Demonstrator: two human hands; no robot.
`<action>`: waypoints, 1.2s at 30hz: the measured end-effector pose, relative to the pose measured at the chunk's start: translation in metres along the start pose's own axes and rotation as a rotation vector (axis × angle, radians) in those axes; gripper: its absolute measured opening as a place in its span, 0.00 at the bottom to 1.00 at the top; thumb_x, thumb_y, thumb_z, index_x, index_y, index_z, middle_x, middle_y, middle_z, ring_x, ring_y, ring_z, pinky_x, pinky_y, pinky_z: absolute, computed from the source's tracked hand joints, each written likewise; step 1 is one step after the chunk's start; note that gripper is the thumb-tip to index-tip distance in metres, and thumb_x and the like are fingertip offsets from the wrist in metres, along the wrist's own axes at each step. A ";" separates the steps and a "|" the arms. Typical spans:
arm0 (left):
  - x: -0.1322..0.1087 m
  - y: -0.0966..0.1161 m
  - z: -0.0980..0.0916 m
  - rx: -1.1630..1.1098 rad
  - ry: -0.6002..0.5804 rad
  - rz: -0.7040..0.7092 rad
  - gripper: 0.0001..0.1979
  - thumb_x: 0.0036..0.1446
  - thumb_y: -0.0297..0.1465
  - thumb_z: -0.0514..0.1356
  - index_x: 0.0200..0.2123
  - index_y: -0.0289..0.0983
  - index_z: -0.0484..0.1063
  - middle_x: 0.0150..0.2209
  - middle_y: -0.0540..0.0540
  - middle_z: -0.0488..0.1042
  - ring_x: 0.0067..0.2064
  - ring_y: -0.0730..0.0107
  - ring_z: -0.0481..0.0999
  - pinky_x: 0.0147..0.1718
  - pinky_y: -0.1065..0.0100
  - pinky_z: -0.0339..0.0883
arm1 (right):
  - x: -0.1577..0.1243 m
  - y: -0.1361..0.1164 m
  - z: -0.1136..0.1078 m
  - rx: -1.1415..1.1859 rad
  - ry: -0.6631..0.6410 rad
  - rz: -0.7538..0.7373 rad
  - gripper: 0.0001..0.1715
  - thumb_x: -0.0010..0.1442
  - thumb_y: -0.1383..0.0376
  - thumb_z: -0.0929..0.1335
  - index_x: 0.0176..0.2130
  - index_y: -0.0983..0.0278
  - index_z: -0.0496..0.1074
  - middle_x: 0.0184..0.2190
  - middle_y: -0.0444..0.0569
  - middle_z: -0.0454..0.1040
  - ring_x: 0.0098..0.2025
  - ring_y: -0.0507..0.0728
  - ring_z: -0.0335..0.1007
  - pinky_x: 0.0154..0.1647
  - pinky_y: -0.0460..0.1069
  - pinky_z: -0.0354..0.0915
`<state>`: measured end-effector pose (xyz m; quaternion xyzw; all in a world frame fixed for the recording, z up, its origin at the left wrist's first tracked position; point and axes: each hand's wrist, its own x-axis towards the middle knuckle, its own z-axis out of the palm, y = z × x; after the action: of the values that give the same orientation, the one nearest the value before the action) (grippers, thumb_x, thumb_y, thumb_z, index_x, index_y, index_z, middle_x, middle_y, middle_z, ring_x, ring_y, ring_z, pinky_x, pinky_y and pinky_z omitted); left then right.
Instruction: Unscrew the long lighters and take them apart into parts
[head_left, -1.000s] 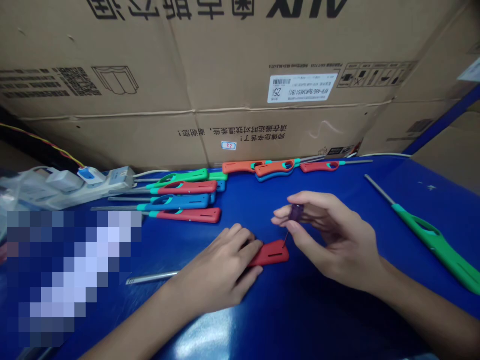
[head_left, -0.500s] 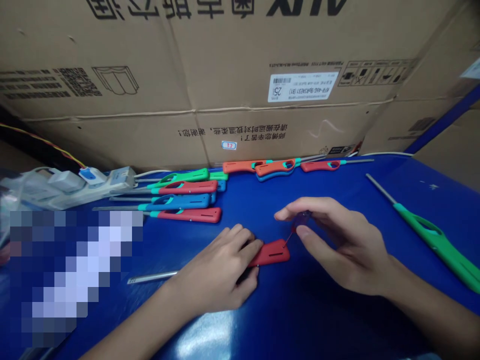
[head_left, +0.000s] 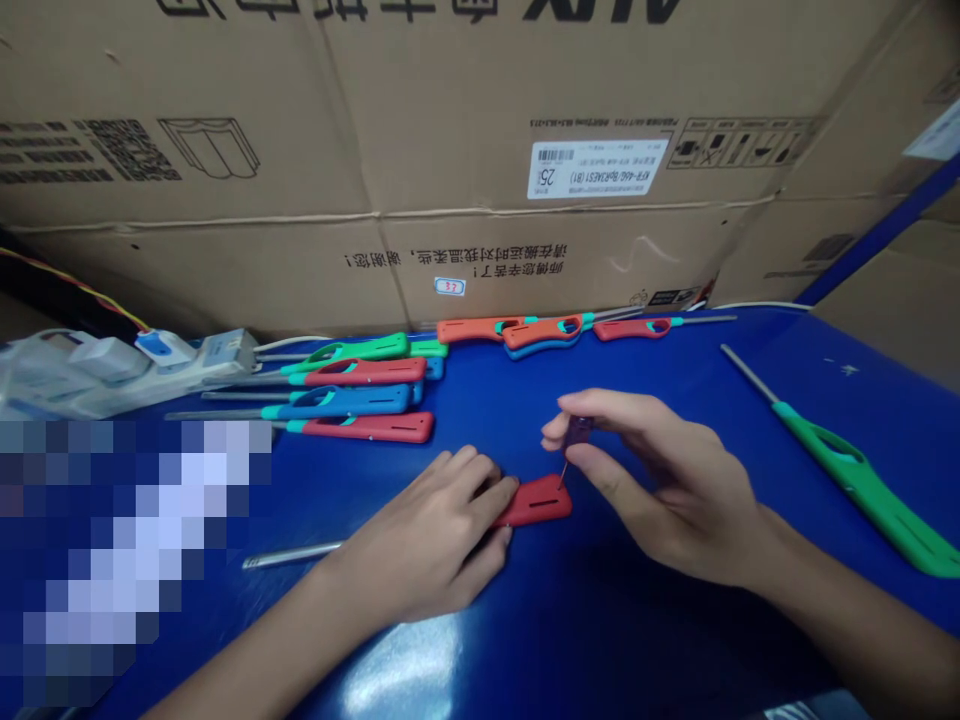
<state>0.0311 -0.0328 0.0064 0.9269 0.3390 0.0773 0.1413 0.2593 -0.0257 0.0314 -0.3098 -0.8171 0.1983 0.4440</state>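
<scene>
My left hand is wrapped over a red gas lighter and presses it flat on the blue table. The lighter's metal tube sticks out to the left, under my wrist; its middle is hidden by my fingers. My right hand pinches the dark purple handle of a small screwdriver between thumb and fingers. Its thin shaft points down, and the tip meets the far corner of the red handle's end. To the right lies a green lighter, apart from both hands.
Several red, blue and green lighters lie stacked at the left. Orange, blue and red lighters lie along the back, by a big cardboard box. A power strip with plugs is at the far left of the blue table.
The screwdriver has gone from tilted to nearly upright, with its tip still at the lighter's end. My right fingers have shifted around its handle. The whole view has moved slightly.
</scene>
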 end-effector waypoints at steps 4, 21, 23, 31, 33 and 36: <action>0.000 0.000 0.001 -0.004 0.004 -0.007 0.16 0.65 0.32 0.50 0.52 0.34 0.68 0.43 0.40 0.67 0.46 0.55 0.66 0.47 0.50 0.67 | 0.003 -0.002 -0.003 -0.055 -0.026 -0.116 0.22 0.60 0.76 0.68 0.54 0.67 0.66 0.44 0.51 0.74 0.47 0.53 0.71 0.49 0.48 0.69; -0.001 -0.001 0.006 -0.046 0.073 0.050 0.15 0.65 0.30 0.53 0.53 0.34 0.66 0.46 0.40 0.67 0.47 0.56 0.65 0.48 0.51 0.67 | 0.002 -0.003 -0.007 0.008 -0.010 -0.129 0.24 0.58 0.80 0.66 0.54 0.69 0.67 0.42 0.51 0.76 0.43 0.52 0.74 0.45 0.46 0.70; -0.001 -0.001 0.005 -0.051 0.078 0.053 0.15 0.64 0.30 0.53 0.53 0.35 0.66 0.46 0.40 0.67 0.47 0.56 0.65 0.48 0.51 0.67 | 0.002 -0.002 -0.007 0.003 -0.003 -0.145 0.26 0.58 0.78 0.67 0.55 0.68 0.67 0.42 0.51 0.76 0.42 0.53 0.74 0.46 0.48 0.71; 0.000 0.000 0.005 -0.059 0.091 0.066 0.16 0.63 0.29 0.53 0.54 0.33 0.66 0.45 0.40 0.67 0.47 0.56 0.65 0.48 0.51 0.67 | 0.009 -0.003 -0.007 0.025 0.038 -0.229 0.20 0.56 0.77 0.70 0.48 0.64 0.73 0.38 0.50 0.75 0.38 0.54 0.70 0.37 0.50 0.71; 0.000 0.000 0.005 -0.066 0.084 0.058 0.16 0.63 0.29 0.53 0.54 0.33 0.66 0.45 0.40 0.67 0.47 0.56 0.65 0.48 0.51 0.67 | 0.008 -0.004 -0.008 0.031 0.014 -0.221 0.20 0.56 0.77 0.70 0.48 0.63 0.73 0.38 0.49 0.76 0.38 0.53 0.71 0.38 0.49 0.71; 0.001 -0.001 0.004 -0.081 0.053 0.031 0.16 0.64 0.30 0.53 0.54 0.34 0.66 0.46 0.40 0.68 0.48 0.56 0.66 0.50 0.50 0.67 | 0.005 -0.005 -0.009 0.012 -0.002 -0.195 0.24 0.55 0.78 0.70 0.51 0.65 0.71 0.39 0.48 0.77 0.40 0.52 0.74 0.42 0.47 0.71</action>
<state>0.0319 -0.0327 0.0027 0.9231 0.3249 0.1179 0.1686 0.2634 -0.0254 0.0420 -0.2260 -0.8425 0.1597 0.4622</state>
